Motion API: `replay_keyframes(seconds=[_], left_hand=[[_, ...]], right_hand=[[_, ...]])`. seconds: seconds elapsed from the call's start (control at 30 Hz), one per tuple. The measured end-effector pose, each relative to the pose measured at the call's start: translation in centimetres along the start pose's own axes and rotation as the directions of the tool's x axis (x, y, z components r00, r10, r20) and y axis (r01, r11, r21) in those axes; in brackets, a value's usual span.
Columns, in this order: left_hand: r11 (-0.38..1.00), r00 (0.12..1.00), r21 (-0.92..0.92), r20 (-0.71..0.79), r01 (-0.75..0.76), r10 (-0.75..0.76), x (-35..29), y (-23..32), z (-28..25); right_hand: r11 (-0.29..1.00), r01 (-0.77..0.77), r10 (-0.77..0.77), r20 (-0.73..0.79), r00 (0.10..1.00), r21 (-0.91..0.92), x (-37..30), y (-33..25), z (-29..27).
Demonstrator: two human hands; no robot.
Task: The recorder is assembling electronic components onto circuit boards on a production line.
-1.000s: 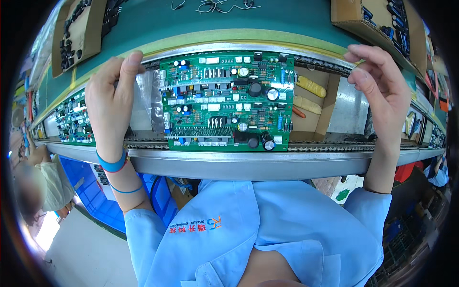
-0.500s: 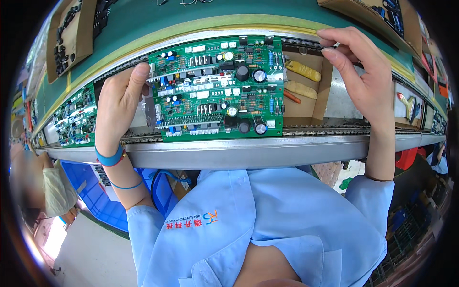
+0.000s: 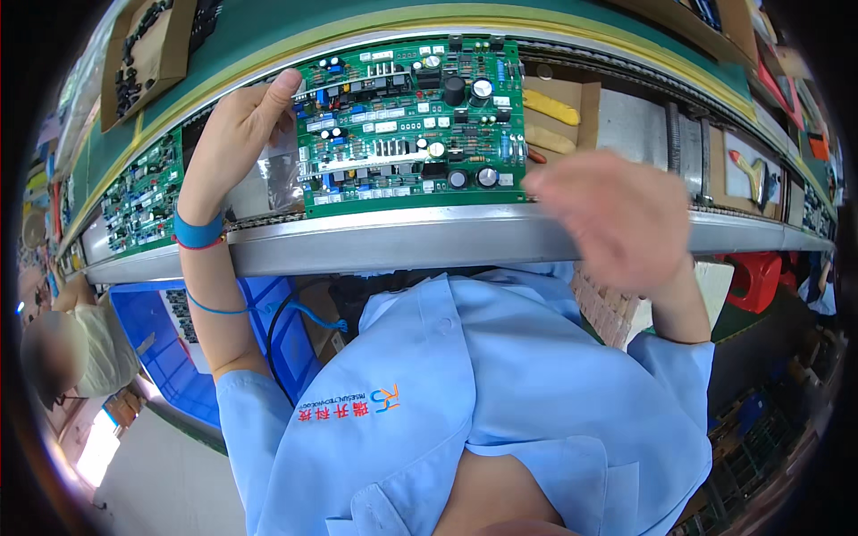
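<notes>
The green circuit board lies between your 2 hands on the conveyor, its long lower edge just behind the silver front rail. Your left hand is at the board's left edge, toward the upper corner, and your right hand is just beyond the lower right corner, on your side of the board. Motion blurs your right hand, so its separate fingers are hard to make out, and it covers part of the rail and the conveyor behind. Your left fingers curl behind the thumb and are partly hidden. In the cardboard box to the board's right, a yellow piece shows, its left end cut off by the board. The 2 hands are well apart. On the left, your thumb reaches the board's edge with the fingers bent beneath it; you cannot tell from this view whether they clamp it. On the right, the hand looks loosely bent, fingertips close to the corner; whether they touch it or hold anything, you cannot tell.
</notes>
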State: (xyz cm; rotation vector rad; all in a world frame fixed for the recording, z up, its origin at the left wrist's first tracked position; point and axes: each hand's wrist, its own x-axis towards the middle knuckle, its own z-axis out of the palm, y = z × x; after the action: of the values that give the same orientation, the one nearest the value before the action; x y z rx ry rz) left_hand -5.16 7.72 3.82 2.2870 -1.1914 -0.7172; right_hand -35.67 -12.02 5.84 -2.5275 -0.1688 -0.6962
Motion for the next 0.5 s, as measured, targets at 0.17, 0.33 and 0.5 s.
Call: replay_keyframes(seconds=[0.17, 0.33, 0.5], left_hand=[[0.997, 0.999, 0.076, 0.04, -0.006, 0.003, 0.9, 0.7, 0.3], [0.99, 0.998, 0.133, 0.061, -0.036, 0.029, 1.4, 2.5, 0.8], [0.984, 0.992, 0.174, 0.121, -0.047, 0.026, 2.6, 5.3, 1.5]], right_hand=[[0.994, 0.02, -0.019, -0.016, 1.0, 0.109, -2.3, -3.6, 3.4], [0.994, 0.042, -0.038, -0.042, 0.998, 0.103, -1.9, -5.3, 5.6], [0.999, 0.051, -0.048, 0.128, 0.991, -0.015, -0.3, -6.1, 6.3]])
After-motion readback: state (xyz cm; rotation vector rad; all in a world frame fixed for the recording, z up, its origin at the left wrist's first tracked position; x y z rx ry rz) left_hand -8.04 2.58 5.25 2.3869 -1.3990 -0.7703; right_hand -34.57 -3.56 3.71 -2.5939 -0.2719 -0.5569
